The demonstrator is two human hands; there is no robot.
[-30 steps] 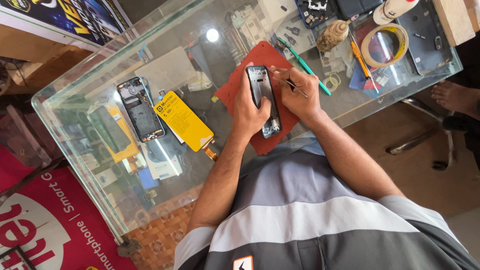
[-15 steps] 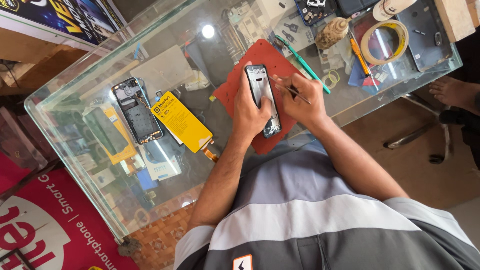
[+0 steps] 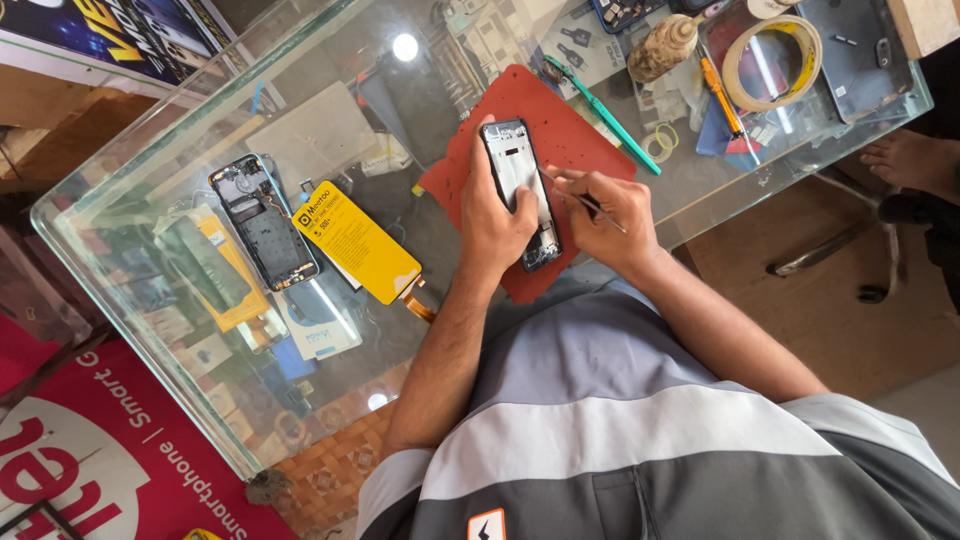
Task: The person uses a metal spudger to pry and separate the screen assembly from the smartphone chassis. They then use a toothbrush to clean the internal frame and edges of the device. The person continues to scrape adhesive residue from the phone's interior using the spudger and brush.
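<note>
At frame centre, our left hand clamps the opened phone frame on the red mat; our right hand pinches a thin tool. Yellow battery lies out; reassembly remains.

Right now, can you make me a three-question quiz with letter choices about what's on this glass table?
1. Where does the opened phone lie?
A. on the red mat
B. on the floor
C. on the tape roll

2. What colour is the flat pack beside the other phone frame?
A. purple
B. yellow
C. white

3. What does the right hand do?
A. rests flat and empty
B. grips a thin tool
C. lifts the tape roll

Answers: 1 A, the mat shows all round the phone. 2 B, its face is bright yellow. 3 B, the fingers pinch the tool at the phone's edge while the left hand steadies it.
</note>
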